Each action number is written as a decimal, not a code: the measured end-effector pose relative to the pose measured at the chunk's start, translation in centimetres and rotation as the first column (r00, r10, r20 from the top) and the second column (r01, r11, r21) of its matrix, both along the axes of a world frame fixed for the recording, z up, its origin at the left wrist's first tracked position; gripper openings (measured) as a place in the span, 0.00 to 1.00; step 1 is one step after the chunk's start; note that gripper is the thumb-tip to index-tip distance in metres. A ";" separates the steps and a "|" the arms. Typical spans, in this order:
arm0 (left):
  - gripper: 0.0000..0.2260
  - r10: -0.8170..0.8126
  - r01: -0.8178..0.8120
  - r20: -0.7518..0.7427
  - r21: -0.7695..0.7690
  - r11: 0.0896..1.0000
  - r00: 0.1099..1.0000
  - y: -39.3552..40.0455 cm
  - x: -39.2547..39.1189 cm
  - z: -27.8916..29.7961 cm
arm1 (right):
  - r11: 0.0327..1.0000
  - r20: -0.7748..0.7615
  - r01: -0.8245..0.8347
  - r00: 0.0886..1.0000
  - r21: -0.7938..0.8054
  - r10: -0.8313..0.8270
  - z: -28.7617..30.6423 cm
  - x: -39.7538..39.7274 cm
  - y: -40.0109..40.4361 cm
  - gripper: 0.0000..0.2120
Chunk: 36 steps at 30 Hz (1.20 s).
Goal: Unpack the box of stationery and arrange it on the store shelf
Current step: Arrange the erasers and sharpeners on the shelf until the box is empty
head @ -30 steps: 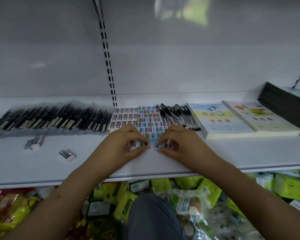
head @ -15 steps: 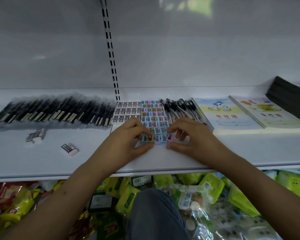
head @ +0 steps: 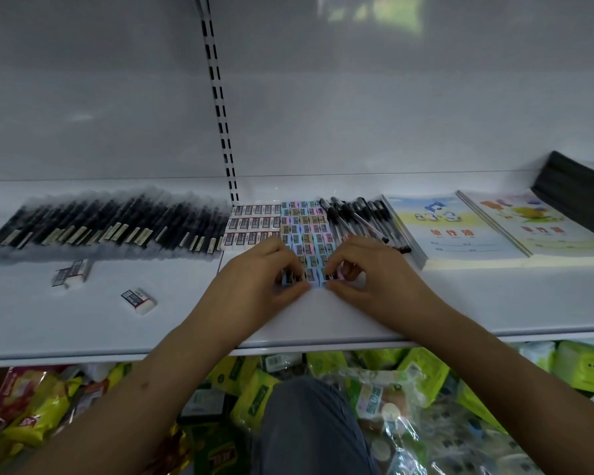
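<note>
Pencil sharpeners (head: 306,234), tight pastel grid mid-shelf btwn erasers (head: 251,224) & pens (head: 360,217): left hand (head: 254,282) & right hand (head: 367,279) each pinch front-row pieces, so one clumsy nudge prob knocks neighbouring rows crooked.

Under the left hand (head: 254,286) and right hand (head: 367,275) the nearest sharpeners (head: 309,274) are mostly covered, their print too small to read, while far right of the grip the black stack (head: 576,193) runs off the frame's edge.
</note>
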<state>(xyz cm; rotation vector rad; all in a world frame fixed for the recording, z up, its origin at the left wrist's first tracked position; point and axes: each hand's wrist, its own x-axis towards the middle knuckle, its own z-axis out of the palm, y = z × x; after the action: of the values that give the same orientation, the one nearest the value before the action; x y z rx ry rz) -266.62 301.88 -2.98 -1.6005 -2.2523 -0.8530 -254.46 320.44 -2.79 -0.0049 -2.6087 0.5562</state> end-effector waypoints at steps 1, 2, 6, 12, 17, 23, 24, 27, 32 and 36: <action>0.07 -0.003 0.003 0.003 -0.001 1.000 1.000 0.0 0.0 0.0 | 1.000 0.000 0.003 1.000 0.001 -0.003 -0.1 0.0 0.0 0.05; 0.07 -0.005 0.005 0.005 0.000 1.000 1.000 0.0 -0.1 0.0 | 1.000 0.001 0.005 1.000 -0.002 -0.005 -0.1 -0.1 0.0 0.05; 0.10 -0.006 0.007 0.026 -0.016 1.000 1.000 -0.3 -0.2 0.1 | 0.999 0.002 0.010 1.000 -0.041 -0.010 0.0 0.1 0.1 0.08; 0.18 0.030 -0.029 0.030 -0.040 0.999 0.999 -2.6 -0.5 1.6 | 0.996 -0.043 0.082 0.996 -0.044 -0.084 0.1 1.0 -0.3 0.12; 0.17 0.344 -0.344 0.015 0.067 0.936 0.939 -11.6 -4.2 1.7 | 0.998 -0.096 -0.021 0.995 0.053 0.026 1.4 -0.6 -2.7 0.12; 0.28 0.538 -0.501 0.154 -0.222 0.836 0.829 -18.1 -5.4 -0.1 | 0.954 0.247 -0.273 0.939 0.120 0.238 1.8 -7.3 -7.3 0.23; 0.25 0.514 -0.478 0.168 -0.213 0.852 0.841 -17.9 -5.3 0.0 | 0.961 0.300 -0.250 0.932 0.119 0.205 1.8 -7.9 -7.5 0.22; 0.19 0.450 -0.416 0.191 -0.194 0.888 0.872 -16.6 -4.6 0.8 | 0.966 0.361 -0.228 0.917 0.123 0.171 2.1 -8.7 -7.4 0.20; 0.14 0.346 -0.304 0.245 -0.194 0.933 0.906 -14.7 -4.2 1.3 | 0.970 0.407 -0.220 0.899 0.103 0.161 3.5 -7.7 -7.1 0.23; 0.11 0.399 -0.357 0.141 -0.249 0.900 0.906 -12.6 -4.0 1.9 | 0.969 0.377 -0.211 0.914 0.131 0.148 3.7 -7.6 -7.6 0.22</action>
<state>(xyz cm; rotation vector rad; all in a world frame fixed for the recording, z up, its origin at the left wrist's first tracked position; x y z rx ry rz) -270.61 289.27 -1.07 -1.1251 -2.7511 -0.6936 -262.01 312.83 0.93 0.2096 -3.0368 0.4250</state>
